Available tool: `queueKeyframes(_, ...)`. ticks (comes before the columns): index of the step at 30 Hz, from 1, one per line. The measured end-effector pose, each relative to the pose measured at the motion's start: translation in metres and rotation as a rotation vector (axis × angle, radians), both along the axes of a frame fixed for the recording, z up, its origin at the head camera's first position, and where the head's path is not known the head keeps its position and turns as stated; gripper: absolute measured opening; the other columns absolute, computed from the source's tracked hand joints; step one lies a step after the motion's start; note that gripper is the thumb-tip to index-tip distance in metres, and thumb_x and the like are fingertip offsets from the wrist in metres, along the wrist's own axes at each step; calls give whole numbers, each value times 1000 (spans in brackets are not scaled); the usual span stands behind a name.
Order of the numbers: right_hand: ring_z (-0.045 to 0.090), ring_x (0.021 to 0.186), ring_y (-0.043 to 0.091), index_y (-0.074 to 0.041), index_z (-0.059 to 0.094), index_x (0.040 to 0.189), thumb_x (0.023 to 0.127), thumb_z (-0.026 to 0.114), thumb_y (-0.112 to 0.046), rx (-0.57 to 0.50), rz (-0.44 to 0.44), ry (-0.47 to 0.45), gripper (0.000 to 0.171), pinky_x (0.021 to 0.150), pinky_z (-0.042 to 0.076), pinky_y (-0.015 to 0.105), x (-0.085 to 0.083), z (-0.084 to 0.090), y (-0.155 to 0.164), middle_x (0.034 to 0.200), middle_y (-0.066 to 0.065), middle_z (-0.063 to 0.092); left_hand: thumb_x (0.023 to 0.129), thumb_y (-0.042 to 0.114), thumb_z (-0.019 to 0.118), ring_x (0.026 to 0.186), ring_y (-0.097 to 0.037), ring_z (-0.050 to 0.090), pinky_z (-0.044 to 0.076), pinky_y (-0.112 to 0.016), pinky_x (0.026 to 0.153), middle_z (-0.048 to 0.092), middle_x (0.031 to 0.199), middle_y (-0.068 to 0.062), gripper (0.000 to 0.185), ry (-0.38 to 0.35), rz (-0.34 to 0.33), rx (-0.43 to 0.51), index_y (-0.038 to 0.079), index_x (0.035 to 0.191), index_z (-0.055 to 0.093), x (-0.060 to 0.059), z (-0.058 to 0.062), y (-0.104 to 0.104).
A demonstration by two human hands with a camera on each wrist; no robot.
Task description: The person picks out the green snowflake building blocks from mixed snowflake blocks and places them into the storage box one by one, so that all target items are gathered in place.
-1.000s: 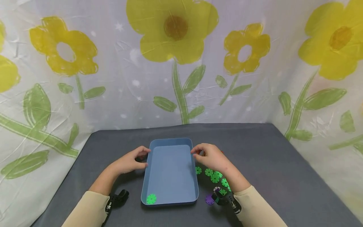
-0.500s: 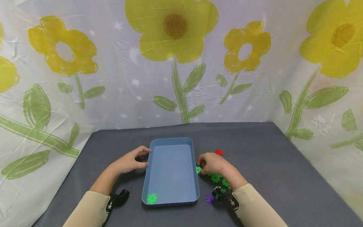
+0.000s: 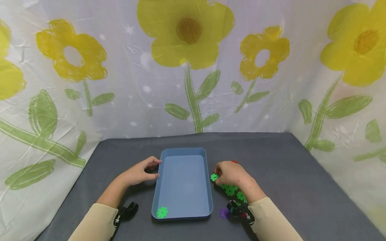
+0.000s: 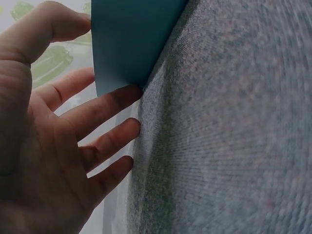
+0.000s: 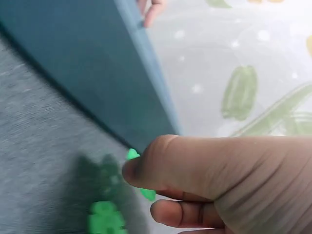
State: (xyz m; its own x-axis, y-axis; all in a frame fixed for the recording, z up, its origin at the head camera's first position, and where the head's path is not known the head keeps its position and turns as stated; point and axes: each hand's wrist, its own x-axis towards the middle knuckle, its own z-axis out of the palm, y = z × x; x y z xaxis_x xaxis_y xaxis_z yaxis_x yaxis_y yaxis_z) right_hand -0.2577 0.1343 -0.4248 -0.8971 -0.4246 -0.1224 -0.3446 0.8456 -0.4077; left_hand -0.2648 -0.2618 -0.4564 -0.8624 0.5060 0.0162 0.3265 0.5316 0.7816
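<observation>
Left hand: fingers relaxed and spread, resting against the outer left wall of the blue tray.
Right hand: pinching a green gear piece between thumb and fingers, just beside the tray's right wall.
Tray: between both hands, on the grey table.
Loose green pieces: below the right hand.
Single green piece: inside the tray, near-left corner.
</observation>
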Motion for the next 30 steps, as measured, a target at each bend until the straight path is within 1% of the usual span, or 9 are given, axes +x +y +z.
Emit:
queueKeyframes(2, 54, 68, 15, -13, 70, 104, 82, 81, -16, -38, -17, -23, 24, 68, 48, 38, 0, 5, 1, 80, -5, 60, 97, 20, 73, 133, -44, 47, 39, -63, 105, 47, 149, -24, 50, -10, -6, 10, 4, 139, 52, 0, -2, -2)
queueKeyframes(5, 55, 72, 17, -11, 70, 106, 84, 81, -14, -115, -40, -51, 25, 70, 48, 39, 0, 15, 3, 88, -3, 62, 97, 20, 74, 136, -46, 44, 38, -64, 106, 46, 150, -25, 53, -41, -19, 41, 1, 141, 51, -1, -5, -5)
queueKeyframes(8, 57, 77, 17, -8, 70, 109, 86, 81, -14, -169, -53, -56, 25, 72, 51, 39, -1, 25, 2, 94, -1, 65, 97, 20, 74, 138, -47, 42, 37, -64, 107, 45, 150, -26, 55, -59, -34, 66, 0, 142, 50, -2, -7, -8)
queueKeyframes(9, 58, 81, 16, -8, 70, 110, 87, 81, -14, -181, -50, -50, 26, 74, 51, 38, -2, 28, 2, 95, 0, 65, 97, 21, 74, 138, -47, 42, 37, -64, 107, 45, 150, -26, 55, -64, -35, 69, 0, 142, 50, -2, -7, -8)
queueKeyframes(12, 60, 84, 17, -6, 71, 111, 88, 80, -15, -221, -52, -42, 26, 75, 52, 38, -2, 40, -2, 97, 1, 65, 97, 23, 75, 138, -48, 42, 37, -64, 107, 45, 151, -26, 56, -59, -42, 71, 1, 142, 50, -3, -5, -8)
queueKeyframes(18, 59, 85, 19, -4, 71, 108, 85, 82, -12, -341, -63, -31, 27, 75, 51, 36, 5, 62, -16, 95, 4, 65, 97, 22, 75, 139, -47, 41, 37, -64, 107, 45, 151, -25, 55, -60, -48, 81, 1, 142, 51, -5, -5, -7)
queueKeyframes(24, 57, 80, 17, -9, 71, 108, 86, 83, -15, -399, -81, -24, 26, 72, 49, 34, 15, 68, -35, 95, 1, 63, 96, 22, 76, 139, -47, 41, 38, -63, 107, 45, 151, -26, 56, -68, -56, 88, 1, 142, 51, -6, -5, -7)
queueKeyframes(27, 55, 74, 17, -10, 71, 108, 86, 84, -16, -429, -73, 5, 26, 69, 49, 34, 18, 67, -47, 96, 2, 64, 96, 22, 76, 139, -46, 42, 38, -62, 107, 45, 151, -25, 56, -67, -54, 87, 1, 142, 51, -6, -5, -8)
queueKeyframes(30, 53, 68, 16, -11, 71, 108, 86, 84, -18, -442, -52, 47, 27, 65, 48, 33, 21, 65, -60, 96, 0, 64, 97, 22, 75, 139, -46, 42, 38, -62, 107, 45, 151, -26, 56, -64, -57, 87, 0, 142, 50, -6, -6, -8)
